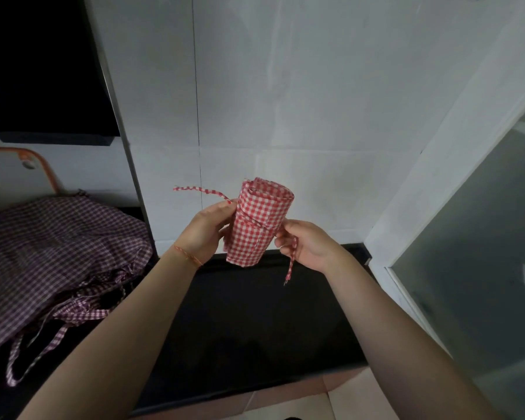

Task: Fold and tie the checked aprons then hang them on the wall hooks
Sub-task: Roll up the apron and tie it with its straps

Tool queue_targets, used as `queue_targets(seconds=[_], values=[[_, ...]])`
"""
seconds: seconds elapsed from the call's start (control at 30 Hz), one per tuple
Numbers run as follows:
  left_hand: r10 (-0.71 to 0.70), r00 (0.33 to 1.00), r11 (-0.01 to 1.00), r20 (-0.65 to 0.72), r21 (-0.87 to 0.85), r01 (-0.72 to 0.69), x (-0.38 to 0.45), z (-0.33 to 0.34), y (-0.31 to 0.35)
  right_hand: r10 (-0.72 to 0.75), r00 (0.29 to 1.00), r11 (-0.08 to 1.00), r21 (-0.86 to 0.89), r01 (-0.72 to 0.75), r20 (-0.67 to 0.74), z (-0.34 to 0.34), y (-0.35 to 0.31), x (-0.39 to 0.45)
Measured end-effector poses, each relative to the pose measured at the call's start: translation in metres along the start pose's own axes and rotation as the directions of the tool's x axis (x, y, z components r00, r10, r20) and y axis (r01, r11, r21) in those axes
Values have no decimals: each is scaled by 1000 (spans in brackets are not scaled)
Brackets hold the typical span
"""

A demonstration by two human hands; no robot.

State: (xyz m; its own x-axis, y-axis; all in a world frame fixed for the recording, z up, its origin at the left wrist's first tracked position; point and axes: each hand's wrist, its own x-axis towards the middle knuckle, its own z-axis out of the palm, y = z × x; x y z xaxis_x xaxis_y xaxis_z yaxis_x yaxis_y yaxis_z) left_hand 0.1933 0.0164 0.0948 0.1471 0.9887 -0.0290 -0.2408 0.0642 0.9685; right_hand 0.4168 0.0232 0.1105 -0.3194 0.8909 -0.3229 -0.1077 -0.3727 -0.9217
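Note:
A red-and-white checked apron (259, 221) is rolled into a tight bundle and held upright in the air in front of the white tiled wall. My left hand (205, 230) grips the bundle's left side and pinches one checked tie string (199, 190) that sticks out to the left. My right hand (305, 245) holds the other tie string (291, 265), which wraps across the roll and dangles below my fingers. A purple-and-white checked apron (52, 253) lies crumpled on the counter at the left, its straps trailing toward the front edge. No wall hooks are in view.
A black countertop (255, 322) runs below my hands. A frosted glass panel (482, 237) in a white frame stands at the right. A dark cabinet or hood (40, 71) hangs at the upper left, with an orange pipe (43, 168) beneath it.

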Motion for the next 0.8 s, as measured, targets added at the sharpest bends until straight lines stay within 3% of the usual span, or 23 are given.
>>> queue_targets(seconds=[0.2,0.4,0.63,0.8], values=[[-77,994,992,78,108,69,15,8,-48,193,980,981,15,-192,-49,-38,39,16],[-216,965,942,152,291,165,33,26,-95,330,939,936,-100,-338,-94,-87,81,34],[-330,937,897,114,346,274,59,57,-139,383,892,813,-372,-448,-238,-141,98,43],[-370,928,871,39,363,332,72,80,-171,412,878,831,-297,-471,-243,-182,112,61]])
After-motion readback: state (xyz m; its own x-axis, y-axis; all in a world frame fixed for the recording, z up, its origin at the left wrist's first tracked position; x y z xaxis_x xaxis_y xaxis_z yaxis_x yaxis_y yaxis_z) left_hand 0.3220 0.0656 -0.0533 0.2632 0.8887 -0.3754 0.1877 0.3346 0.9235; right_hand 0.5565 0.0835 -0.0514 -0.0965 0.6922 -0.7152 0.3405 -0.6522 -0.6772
